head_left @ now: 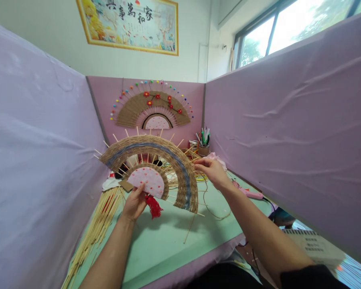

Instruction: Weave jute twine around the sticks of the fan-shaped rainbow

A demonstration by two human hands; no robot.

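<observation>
My left hand (134, 204) grips the base of a half-round woven fan (156, 154), held upright above the green tabletop (168, 241). The fan has jute weaving with a blue band, bare wooden ribs sticking out, a pink dotted centre (149, 180) and a red tassel (153, 206) hanging below. My right hand (212, 170) is at the fan's right edge, fingers pinched on a thin jute cord (207, 200) that trails down onto the table.
A finished fan with red flowers and coloured beads (153, 110) hangs on the pink back partition. A bundle of thin sticks (98, 228) lies at the left. A pen cup (203, 146) stands at the back right. A pink glue gun (248, 193) lies to the right. Pink partitions close in three sides.
</observation>
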